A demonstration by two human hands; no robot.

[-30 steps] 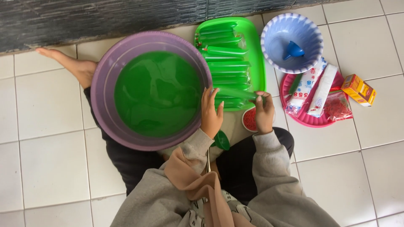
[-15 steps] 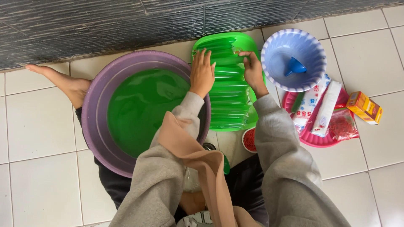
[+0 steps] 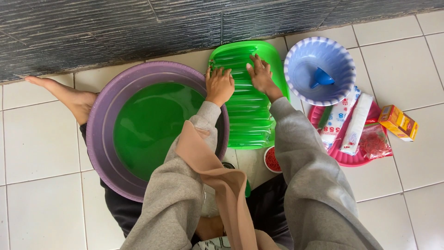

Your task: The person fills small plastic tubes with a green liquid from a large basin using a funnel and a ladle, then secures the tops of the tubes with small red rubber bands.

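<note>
Both hands, the left hand (image 3: 219, 86) and right hand (image 3: 260, 75), press flat and unclenched on the filled green packets (image 3: 247, 115) stacked in the green tray (image 3: 277, 69), beside the purple basin (image 3: 99, 139), apparently arranging them.

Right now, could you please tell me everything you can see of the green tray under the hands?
The green tray is bright plastic, rounded at its corners, lying flat on the tiled floor between the purple basin and the pale blue bowl. Long clear packets of green liquid lie across it in rows. The left hand and right hand press on them.
</note>
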